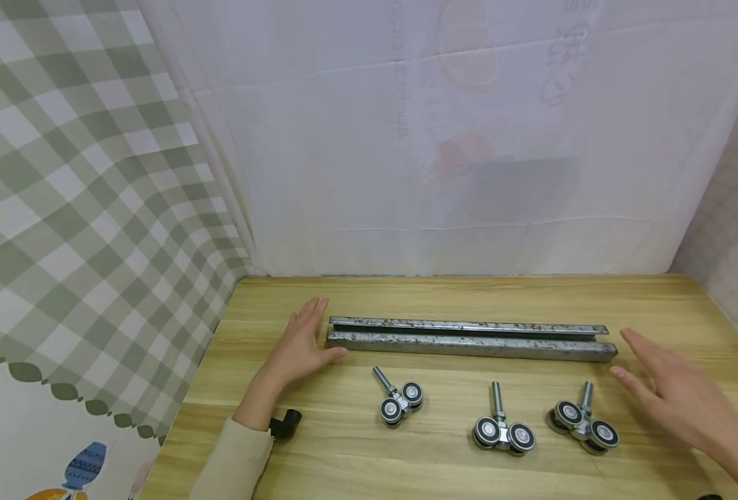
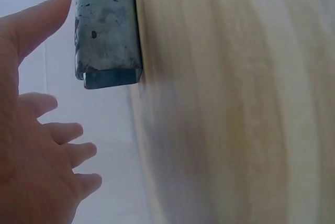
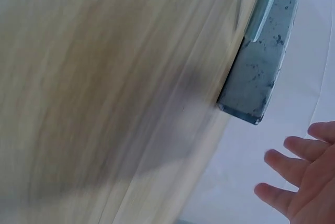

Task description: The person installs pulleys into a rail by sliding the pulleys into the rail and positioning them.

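A speckled grey metal channel rail point(image 1: 469, 342) lies lengthwise on the wooden table, its slot facing up. By its left end is my left hand point(image 1: 299, 347), fingers extended and thumb near the rail's end. In the left wrist view, a gap shows between that thumb and the rail point(image 2: 108, 30). Off the rail's right end hovers my right hand point(image 1: 682, 389) with its fingers spread, holding nothing. Between the hands and nearer to me lie three twin-wheeled roller hangers with threaded bolts: a left one point(image 1: 400, 404), a middle one point(image 1: 504, 434) and a right one point(image 1: 583, 425).
A white printed sheet point(image 1: 369, 173) hangs along the table's back edge. Green checkered cloth point(image 1: 94, 180) covers the left side. A black piece point(image 1: 286, 423) shows beside my left wrist, and pale fabric point(image 1: 734, 208) hangs on the right.
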A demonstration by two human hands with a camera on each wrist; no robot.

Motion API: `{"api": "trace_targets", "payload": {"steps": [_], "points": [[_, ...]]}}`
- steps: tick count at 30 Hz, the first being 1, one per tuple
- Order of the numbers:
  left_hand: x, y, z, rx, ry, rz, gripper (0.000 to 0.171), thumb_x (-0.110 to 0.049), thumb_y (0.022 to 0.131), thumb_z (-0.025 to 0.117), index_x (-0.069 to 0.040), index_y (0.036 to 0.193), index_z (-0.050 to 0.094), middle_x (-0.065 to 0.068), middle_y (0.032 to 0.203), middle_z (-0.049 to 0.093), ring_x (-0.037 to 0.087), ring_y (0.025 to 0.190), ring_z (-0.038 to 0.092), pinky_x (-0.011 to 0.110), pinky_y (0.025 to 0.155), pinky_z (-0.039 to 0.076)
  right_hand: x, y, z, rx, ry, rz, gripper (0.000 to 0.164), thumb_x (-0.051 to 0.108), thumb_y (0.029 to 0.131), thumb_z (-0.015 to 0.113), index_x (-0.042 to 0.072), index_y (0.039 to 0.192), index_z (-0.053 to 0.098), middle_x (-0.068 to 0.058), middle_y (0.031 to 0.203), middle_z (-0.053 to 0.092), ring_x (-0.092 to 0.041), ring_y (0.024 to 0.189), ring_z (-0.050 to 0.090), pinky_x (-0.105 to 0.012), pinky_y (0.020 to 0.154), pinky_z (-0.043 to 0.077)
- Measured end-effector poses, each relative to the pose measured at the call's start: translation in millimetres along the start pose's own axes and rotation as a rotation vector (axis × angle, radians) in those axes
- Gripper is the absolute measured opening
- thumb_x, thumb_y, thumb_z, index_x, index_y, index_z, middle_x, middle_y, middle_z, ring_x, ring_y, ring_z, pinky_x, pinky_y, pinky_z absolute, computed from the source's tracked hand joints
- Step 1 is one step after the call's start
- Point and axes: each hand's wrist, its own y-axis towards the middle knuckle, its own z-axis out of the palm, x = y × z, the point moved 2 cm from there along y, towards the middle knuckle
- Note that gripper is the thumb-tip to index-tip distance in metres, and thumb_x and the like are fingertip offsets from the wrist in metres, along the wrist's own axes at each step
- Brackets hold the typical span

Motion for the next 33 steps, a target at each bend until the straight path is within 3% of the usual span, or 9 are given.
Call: {"api": "trace_targets", "payload": {"steps": [2,5,10,16,21,25,29,33], "points": [[-0.9,0.8,0.7,0.006,-0.012,-0.006,0.115,-0.051,0.084,0.087,-0.005,0.167,0.023,0.021,0.171,0.020,0.040,0.158,0.017,0.058,0.128,0.011,3.3,0.2,-1.0,0.021,-0.004,0.035,0.073,0.029,0.107,0.062,0.000,0.164,0.028,-0.043,0.147,0.044,-0.069,0.123,0.044,-0.080,0.104,0.031],[-1.3,1.6,2.2,0.027,-0.048,-0.033,0.112,-0.047,0.084,0.087,-0.005,0.167,0.025,0.020,0.171,0.021,0.039,0.158,0.019,0.057,0.127,0.016,7.9,2.0,-1.0,0.034,-0.013,0.045,0.064,0.031,0.106,0.064,-0.006,0.153,0.044,-0.041,0.138,0.053,-0.067,0.115,0.051,-0.078,0.088,0.041],[-2.3,3.4,4.3,0.064,-0.121,-0.067,0.106,-0.041,0.086,0.087,-0.008,0.167,0.027,0.018,0.172,0.022,0.038,0.157,0.022,0.059,0.125,0.024,15.9,3.2,0.9,0.007,0.005,0.024,0.046,0.028,0.103,0.069,-0.009,0.129,0.064,-0.037,0.127,0.063,-0.060,0.112,0.057,-0.072,0.088,0.044],[-5.0,5.9,5.6,0.076,-0.140,-0.075,0.102,-0.037,0.086,0.088,-0.008,0.166,0.031,0.019,0.169,0.030,0.039,0.155,0.029,0.058,0.124,0.027,23.4,5.6,4.9,0.014,0.013,-0.006,0.037,0.029,0.099,0.074,-0.004,0.115,0.072,-0.027,0.110,0.071,-0.048,0.097,0.066,-0.066,0.078,0.052],[-7.4,8.3,5.9,0.078,-0.156,-0.074,0.101,-0.032,0.086,0.090,-0.004,0.164,0.033,0.020,0.164,0.038,0.041,0.151,0.035,0.057,0.123,0.030,29.0,9.1,7.8,0.047,0.023,-0.015,0.032,0.028,0.095,0.079,0.001,0.110,0.076,-0.005,0.096,0.073,-0.024,0.083,0.067,-0.043,0.066,0.056],[-7.1,11.4,7.0,0.091,-0.154,-0.089,0.101,-0.033,0.086,0.090,-0.002,0.164,0.033,0.021,0.162,0.041,0.041,0.150,0.038,0.055,0.122,0.033,31.1,11.5,10.5,0.077,0.025,0.010,0.031,0.029,0.095,0.079,0.001,0.108,0.077,0.005,0.088,0.069,-0.008,0.077,0.061,-0.033,0.063,0.053],[-7.5,13.1,7.2,0.100,-0.151,-0.096,0.097,-0.033,0.086,0.089,0.001,0.161,0.037,0.022,0.159,0.045,0.041,0.147,0.042,0.054,0.121,0.036,31.4,13.2,13.7,0.112,0.017,0.032,0.030,0.027,0.095,0.079,-0.001,0.106,0.077,0.008,0.081,0.063,-0.002,0.072,0.054,-0.032,0.061,0.051],[-8.8,13.5,6.4,0.106,-0.159,-0.100,0.091,-0.032,0.087,0.089,0.002,0.158,0.042,0.022,0.156,0.049,0.040,0.145,0.045,0.053,0.120,0.038,30.7,15.1,17.6,0.162,0.023,0.063,0.026,0.025,0.096,0.078,0.000,0.103,0.078,0.003,0.083,0.067,-0.012,0.073,0.060,-0.042,0.065,0.056]]}}
